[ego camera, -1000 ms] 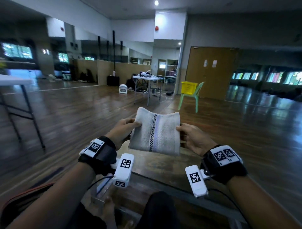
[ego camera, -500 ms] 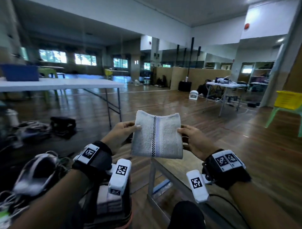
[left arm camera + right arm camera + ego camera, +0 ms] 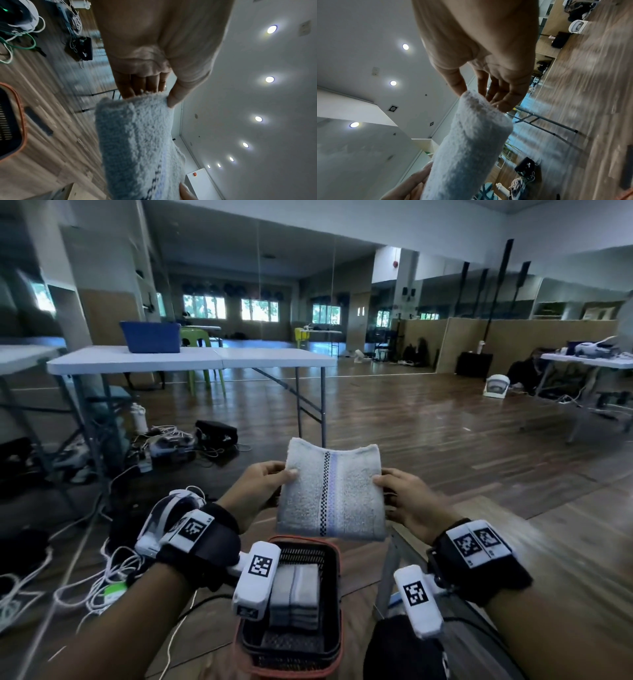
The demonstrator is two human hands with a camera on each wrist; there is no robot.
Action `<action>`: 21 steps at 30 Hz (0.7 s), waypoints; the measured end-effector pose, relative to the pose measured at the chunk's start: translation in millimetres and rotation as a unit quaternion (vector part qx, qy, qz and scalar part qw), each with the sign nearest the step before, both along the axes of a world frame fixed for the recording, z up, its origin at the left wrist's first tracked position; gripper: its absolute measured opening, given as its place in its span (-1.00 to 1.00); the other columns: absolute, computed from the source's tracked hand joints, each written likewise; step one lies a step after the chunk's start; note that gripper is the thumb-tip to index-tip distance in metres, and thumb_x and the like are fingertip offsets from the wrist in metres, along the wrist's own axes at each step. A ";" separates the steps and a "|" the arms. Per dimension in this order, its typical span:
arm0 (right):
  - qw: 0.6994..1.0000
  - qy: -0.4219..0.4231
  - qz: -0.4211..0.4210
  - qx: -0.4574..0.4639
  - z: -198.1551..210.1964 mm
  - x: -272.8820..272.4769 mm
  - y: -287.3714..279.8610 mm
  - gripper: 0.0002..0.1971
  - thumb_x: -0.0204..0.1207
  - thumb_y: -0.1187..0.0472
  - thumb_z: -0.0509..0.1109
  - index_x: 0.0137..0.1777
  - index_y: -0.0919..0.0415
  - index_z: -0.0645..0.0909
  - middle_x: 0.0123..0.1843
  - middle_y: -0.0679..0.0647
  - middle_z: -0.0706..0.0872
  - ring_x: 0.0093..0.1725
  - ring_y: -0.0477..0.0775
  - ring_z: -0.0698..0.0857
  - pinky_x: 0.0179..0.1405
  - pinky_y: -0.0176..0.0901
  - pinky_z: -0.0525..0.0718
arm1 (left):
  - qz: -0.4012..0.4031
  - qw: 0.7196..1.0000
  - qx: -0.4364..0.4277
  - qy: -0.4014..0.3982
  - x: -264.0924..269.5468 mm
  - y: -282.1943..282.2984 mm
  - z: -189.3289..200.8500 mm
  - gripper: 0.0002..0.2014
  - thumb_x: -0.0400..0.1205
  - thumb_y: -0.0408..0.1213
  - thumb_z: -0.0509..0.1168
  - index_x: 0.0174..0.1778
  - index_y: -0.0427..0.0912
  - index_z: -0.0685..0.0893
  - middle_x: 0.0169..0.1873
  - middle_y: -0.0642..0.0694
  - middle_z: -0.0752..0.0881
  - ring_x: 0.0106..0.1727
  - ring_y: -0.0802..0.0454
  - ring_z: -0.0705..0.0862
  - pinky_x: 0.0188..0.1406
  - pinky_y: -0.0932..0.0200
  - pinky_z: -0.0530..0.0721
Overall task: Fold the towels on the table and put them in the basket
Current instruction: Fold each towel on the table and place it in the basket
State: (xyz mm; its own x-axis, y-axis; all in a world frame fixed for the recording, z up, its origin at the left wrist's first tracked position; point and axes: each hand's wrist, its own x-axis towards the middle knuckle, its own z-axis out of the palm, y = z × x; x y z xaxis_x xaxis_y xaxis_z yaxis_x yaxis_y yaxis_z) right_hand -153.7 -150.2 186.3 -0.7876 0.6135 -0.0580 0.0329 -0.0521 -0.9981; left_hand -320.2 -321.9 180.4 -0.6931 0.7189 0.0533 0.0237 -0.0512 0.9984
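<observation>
A folded grey towel (image 3: 332,494) with a checked dark stripe and a pale blue stripe hangs in the air between both hands. My left hand (image 3: 265,486) pinches its left edge, thumb on top. My right hand (image 3: 399,498) pinches its right edge the same way. The left wrist view shows the thumb and fingers clamped on the towel (image 3: 140,138); the right wrist view shows the same grip on the towel (image 3: 471,142). Directly below stands a dark basket (image 3: 330,604) with an orange rim on the floor, holding a stack of folded towels (image 3: 296,594).
A table's metal leg (image 3: 387,570) stands right of the basket. Cables and a headset (image 3: 171,508) litter the floor at left. A white folding table (image 3: 191,359) with a blue bin (image 3: 150,337) stands behind. My knee (image 3: 400,648) is at the bottom.
My view has swung left and down, bringing the basket with its stacked towels under the held towel. Both hands keep the same grip on the towel.
</observation>
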 end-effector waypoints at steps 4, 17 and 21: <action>0.999 -0.032 0.001 -0.016 -34.5 -37.0 3.4 -0.84 0.59 0.30 0.24 0.10 0.19 0.59 -0.28 0.04 0.64 -0.42 -0.04 0.57 -0.59 -0.31 0.50 | 0.018 0.999 -0.027 -0.017 -28.3 0.3 -32.8 -0.93 0.60 -0.36 0.32 -0.06 -0.22 0.70 -0.25 -0.06 0.77 -0.30 0.08 0.68 -0.26 0.20 0.63; 0.951 -0.306 0.017 -0.046 -262.3 -131.7 26.9 -0.83 0.48 0.33 0.24 -0.34 0.19 0.51 -0.34 0.15 0.53 -0.29 0.14 0.52 -0.20 -0.07 0.44 | 0.033 0.944 -0.289 -0.155 -89.7 36.1 -266.7 -0.90 0.51 -0.38 0.30 -0.33 -0.19 0.59 -0.22 -0.31 0.64 -0.25 -0.12 0.57 -0.26 0.11 0.50; 0.930 -0.366 0.021 -0.037 -338.1 -159.1 38.9 -0.79 0.41 0.31 0.26 -0.46 0.19 0.49 -0.41 0.15 0.52 -0.35 0.13 0.52 -0.22 -0.08 0.46 | 0.044 0.917 -0.369 -0.148 -117.1 54.1 -351.4 -0.84 0.49 -0.39 0.29 -0.43 -0.20 0.61 -0.26 -0.28 0.68 -0.19 -0.14 0.63 -0.17 0.04 0.57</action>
State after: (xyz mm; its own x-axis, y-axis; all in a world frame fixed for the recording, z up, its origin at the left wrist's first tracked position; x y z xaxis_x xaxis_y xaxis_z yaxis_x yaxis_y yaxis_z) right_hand -312.9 -111.3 -151.8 -0.5441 0.5560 -0.6284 0.7053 -0.1026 -0.7014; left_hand -437.3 -267.8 -171.0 -0.6559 0.4240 -0.6246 -0.2828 0.6291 0.7240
